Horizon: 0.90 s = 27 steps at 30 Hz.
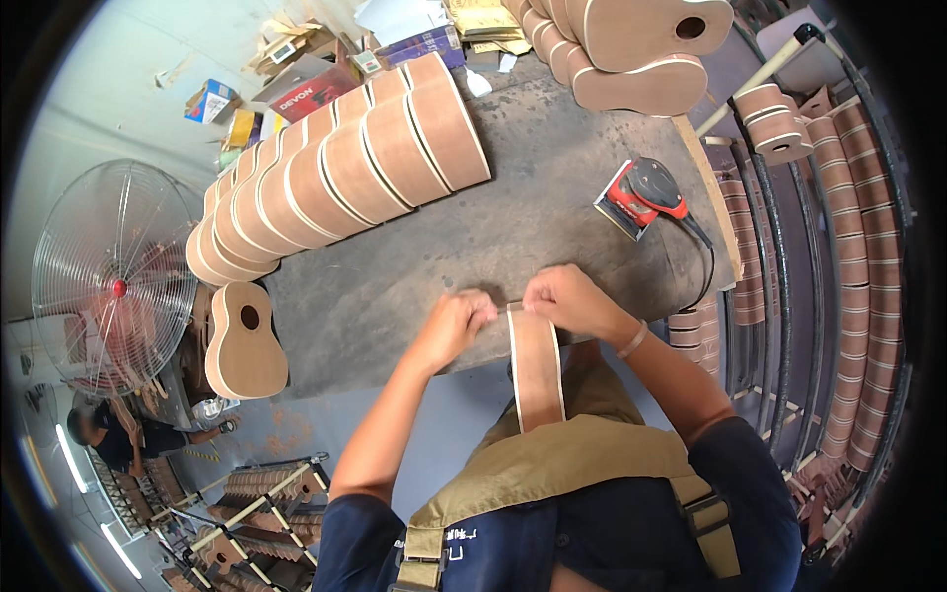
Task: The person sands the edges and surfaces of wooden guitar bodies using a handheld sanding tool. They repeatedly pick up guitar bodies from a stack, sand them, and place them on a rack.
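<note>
A small guitar body (pixel 538 365) stands on edge between my apron (pixel 552 464) and the near edge of the dark workbench (pixel 395 286). Its reddish-brown side, with pale binding strips along both edges, faces up. My left hand (pixel 470 316) is closed in a pinch just left of the body's far end. Fingers bent and pressed together, my right hand (pixel 567 299) is at the same end, over its right corner. Something thin and dark seems to run between the fingertips, too small and blurred to name.
A red and black electric sander (pixel 643 197) rests on the right of the bench, its cord over the edge. Rows of guitar bodies (pixel 345 163) line the back left; more (pixel 641 59) lie back right. A single body (pixel 247 340) leans near the fan (pixel 118 281). Racks (pixel 779 276) stand right.
</note>
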Each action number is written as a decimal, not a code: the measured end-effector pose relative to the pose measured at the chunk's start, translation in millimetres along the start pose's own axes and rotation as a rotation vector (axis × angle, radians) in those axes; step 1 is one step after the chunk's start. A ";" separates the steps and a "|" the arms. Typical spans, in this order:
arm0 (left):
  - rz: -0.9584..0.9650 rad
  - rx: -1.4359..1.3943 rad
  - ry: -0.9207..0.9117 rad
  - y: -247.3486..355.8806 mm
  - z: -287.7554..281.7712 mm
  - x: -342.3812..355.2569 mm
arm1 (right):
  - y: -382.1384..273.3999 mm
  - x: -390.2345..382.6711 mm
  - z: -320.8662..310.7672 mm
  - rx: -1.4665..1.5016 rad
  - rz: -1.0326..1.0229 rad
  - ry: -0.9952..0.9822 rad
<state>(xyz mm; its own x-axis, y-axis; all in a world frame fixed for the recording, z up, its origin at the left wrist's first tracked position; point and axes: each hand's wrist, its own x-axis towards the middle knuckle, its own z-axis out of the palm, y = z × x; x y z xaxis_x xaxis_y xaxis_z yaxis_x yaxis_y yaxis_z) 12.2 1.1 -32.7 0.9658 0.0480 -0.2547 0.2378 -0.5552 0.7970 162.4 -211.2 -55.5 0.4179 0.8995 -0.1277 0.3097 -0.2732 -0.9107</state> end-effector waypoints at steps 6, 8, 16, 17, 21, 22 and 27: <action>-0.070 0.084 0.024 20.0 -8.4 7.3 | 3.1 8.2 -5.8 0.147 0.071 0.017; -0.031 0.036 0.023 12.8 -1.4 8.3 | 0.9 3.6 -0.5 0.129 0.042 0.044; 0.002 -0.031 0.039 11.8 -4.0 5.3 | -8.7 -0.7 -6.1 0.139 0.033 0.057; -0.006 -0.017 0.063 11.7 -3.3 12.8 | -10.3 -2.5 -4.8 0.121 0.009 0.088; 0.095 0.019 0.037 35.6 -7.8 -16.7 | -32.3 -23.1 -7.6 -0.028 -0.079 0.130; 0.102 0.062 0.047 38.8 -7.6 -19.1 | -33.8 -24.7 -9.9 -0.030 -0.090 0.135; 0.111 0.102 0.190 25.3 1.3 -11.3 | -28.9 -16.3 -0.5 -0.020 -0.128 0.183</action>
<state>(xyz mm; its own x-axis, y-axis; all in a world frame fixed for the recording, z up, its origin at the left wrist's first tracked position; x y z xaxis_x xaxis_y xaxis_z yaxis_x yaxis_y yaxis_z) 7.1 -14.7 -10.3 0.9899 0.1316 -0.0533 0.1265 -0.6463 0.7525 147.1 -218.1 -26.9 0.5216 0.8508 0.0641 0.3866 -0.1688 -0.9067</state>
